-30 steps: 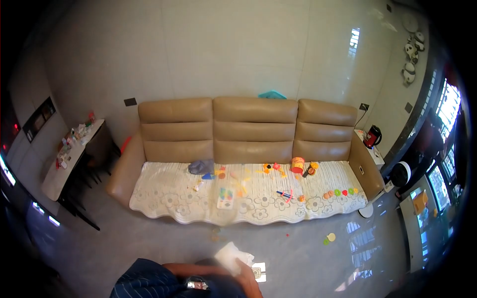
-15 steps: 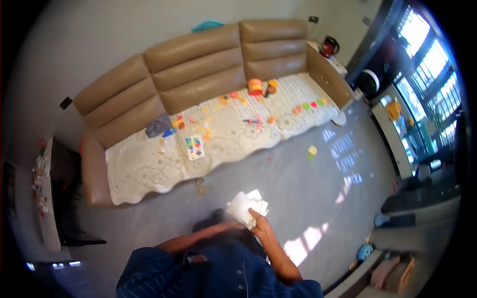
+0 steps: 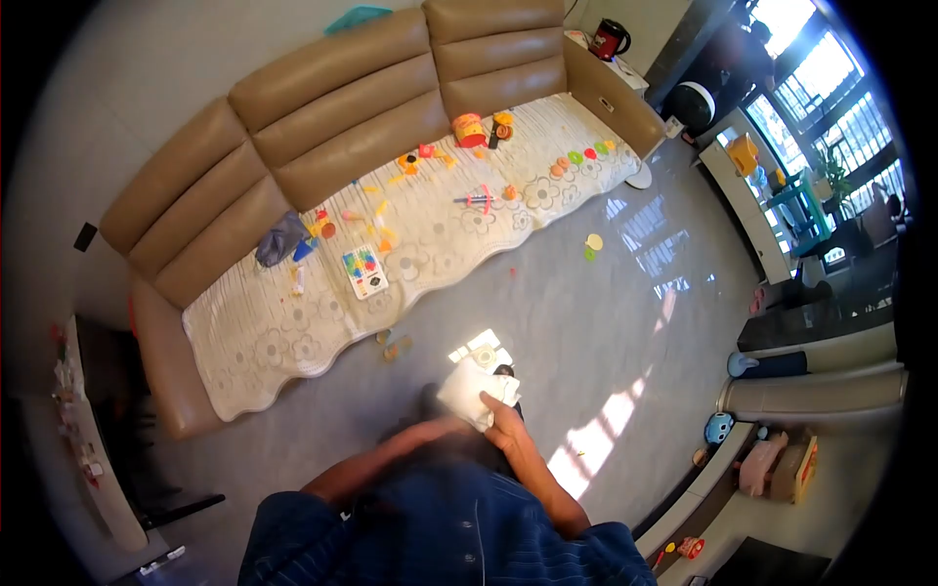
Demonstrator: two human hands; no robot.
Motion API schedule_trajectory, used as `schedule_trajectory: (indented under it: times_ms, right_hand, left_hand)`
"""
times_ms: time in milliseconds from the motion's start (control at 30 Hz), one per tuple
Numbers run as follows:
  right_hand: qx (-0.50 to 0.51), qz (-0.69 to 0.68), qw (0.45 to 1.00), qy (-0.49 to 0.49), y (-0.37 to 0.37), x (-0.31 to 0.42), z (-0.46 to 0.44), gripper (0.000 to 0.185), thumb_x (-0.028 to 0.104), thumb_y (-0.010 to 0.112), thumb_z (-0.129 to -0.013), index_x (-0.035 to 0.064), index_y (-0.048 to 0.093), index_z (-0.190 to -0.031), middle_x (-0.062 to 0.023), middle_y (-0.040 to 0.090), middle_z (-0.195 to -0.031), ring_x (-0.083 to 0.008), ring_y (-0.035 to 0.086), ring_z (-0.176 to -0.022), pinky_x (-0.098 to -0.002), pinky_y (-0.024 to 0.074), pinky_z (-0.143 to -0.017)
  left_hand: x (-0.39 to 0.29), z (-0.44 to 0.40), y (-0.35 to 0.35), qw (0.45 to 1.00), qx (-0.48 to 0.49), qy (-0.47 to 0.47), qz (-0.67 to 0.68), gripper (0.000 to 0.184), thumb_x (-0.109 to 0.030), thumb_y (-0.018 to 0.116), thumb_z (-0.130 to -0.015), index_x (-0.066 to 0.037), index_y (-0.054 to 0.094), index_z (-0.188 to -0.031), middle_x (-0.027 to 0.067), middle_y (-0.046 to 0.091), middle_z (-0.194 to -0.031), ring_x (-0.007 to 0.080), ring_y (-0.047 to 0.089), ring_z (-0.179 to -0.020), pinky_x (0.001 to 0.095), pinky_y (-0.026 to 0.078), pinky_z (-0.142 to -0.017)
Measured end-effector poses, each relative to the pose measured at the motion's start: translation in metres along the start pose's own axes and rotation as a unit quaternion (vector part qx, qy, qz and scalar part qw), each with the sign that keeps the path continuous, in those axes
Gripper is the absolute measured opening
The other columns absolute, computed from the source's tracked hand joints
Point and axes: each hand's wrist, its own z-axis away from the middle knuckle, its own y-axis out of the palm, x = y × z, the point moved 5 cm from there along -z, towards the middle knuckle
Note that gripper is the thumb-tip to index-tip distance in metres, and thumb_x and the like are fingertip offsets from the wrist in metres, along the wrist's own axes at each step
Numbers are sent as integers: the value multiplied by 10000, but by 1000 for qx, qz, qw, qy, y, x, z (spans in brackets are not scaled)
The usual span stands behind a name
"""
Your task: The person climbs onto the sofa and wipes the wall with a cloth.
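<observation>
My right hand point(image 3: 502, 422) grips a bundle of white sheets point(image 3: 465, 393), thumb lying on top; I cannot tell whether they are paper or cloth. My left hand point(image 3: 451, 427) meets the bundle's lower left side, its fingers hidden behind it. Just past the bundle's far edge shows a bright white piece point(image 3: 481, 349) with faint markings; whether it belongs to the bundle or lies beneath it is unclear. A small dark rounded shape point(image 3: 504, 371) peeks out beside the sheets.
A brown leather sofa point(image 3: 342, 107) stands ahead, its pale cover point(image 3: 430, 278) strewn with toys, a colourful card point(image 3: 364, 272) and a red-yellow drum-like toy point(image 3: 469, 130). Small toys point(image 3: 593, 242) lie on the grey floor. Low cabinets line the right; a table point(image 3: 107, 488) stands left.
My view has tilted and shifted, so the sofa sits higher and farther left. The white sheets stay in my right hand, and a white piece now shows more separately beyond them.
</observation>
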Motion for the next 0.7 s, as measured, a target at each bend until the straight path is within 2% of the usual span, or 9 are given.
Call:
schedule_trajectory:
  times_ms: [133, 167, 200, 333, 467, 567, 633, 667, 700]
  right_hand:
    - [13, -10, 1000, 10, 17, 32, -6, 431, 105, 588, -955, -1, 457, -1351, -186, 579, -1279, -345, 584, -1164, -501, 488, -1008]
    - [19, -17, 1000, 11, 19, 40, -8, 432, 106, 589, -955, -2, 457, -1352, -187, 581, -1275, -346, 586, -1160, -499, 488, -1008]
    - [21, -28, 999, 15, 19, 49, -10, 437, 106, 593, -952, -7, 460, -1352, -190, 580, -1273, -352, 585, -1161, -501, 481, -1018]
    - [-10, -45, 999, 10, 15, 93, -10, 449, 103, 599, -944, -9, 457, -1355, -188, 572, -1290, -352, 577, -1172, -502, 469, -1035]
    - [-5, -98, 995, -9, -22, 131, -30, 450, 92, 595, -941, 6, 457, -1362, -174, 574, -1301, -355, 569, -1183, -515, 457, -1049]
    - [-18, -133, 991, -16, -42, 165, -38, 441, 98, 590, -946, 15, 463, -1361, -163, 574, -1307, -354, 570, -1182, -519, 458, -1046]
    - [-29, -123, 992, -18, -54, 191, -43, 431, 110, 589, -950, 29, 473, -1358, -153, 577, -1307, -349, 568, -1187, -513, 467, -1030]
    - [-26, -130, 991, -18, -56, 204, -48, 430, 111, 590, -950, 32, 475, -1356, -150, 578, -1307, -348, 567, -1188, -512, 469, -1026]
    - [-23, -138, 990, -20, -57, 217, -53, 428, 113, 591, -950, 34, 477, -1355, -148, 578, -1307, -347, 567, -1190, -510, 472, -1021]
  left_hand:
    - [2, -13, -8, 997, 3, 23, 77, 371, -336, 619, -964, 28, 692, -972, 61, 691, -890, 109, 593, -859, 318, 476, -791]
    - [-5, -17, -9, 998, 1, 20, 64, 380, -344, 624, -962, 30, 695, -959, 60, 694, -876, 108, 593, -852, 319, 476, -788]
    - [-24, -23, -11, 994, -7, -18, -107, 381, -342, 635, -955, 33, 703, -972, 55, 705, -928, 107, 594, -890, 303, 470, -811]
    - [13, -71, -21, 995, -26, -88, -40, 561, -528, 624, -902, 18, 734, -970, 103, 707, -835, 172, 633, -834, 325, 476, -813]
    - [-44, -108, -12, 985, 4, -135, -105, 585, -541, 611, -906, 22, 721, -1023, 114, 723, -929, 178, 636, -851, 343, 478, -833]
    - [-33, -157, -8, 979, 52, -79, -182, 432, -386, 654, -933, 37, 697, -1011, 105, 706, -917, 114, 600, -860, 305, 480, -785]
    - [-72, -166, -1, 968, 43, -143, -203, 398, -337, 645, -947, 59, 679, -937, 106, 684, -821, 106, 580, -789, 314, 471, -732]
    - [-77, -178, 1, 977, 70, -67, -190, 411, -325, 632, -956, 77, 640, -870, 93, 642, -738, 100, 548, -747, 327, 456, -693]
    - [-75, -185, 1, 976, 78, -69, -192, 404, -316, 631, -954, 79, 632, -865, 91, 636, -735, 97, 542, -744, 324, 454, -689]
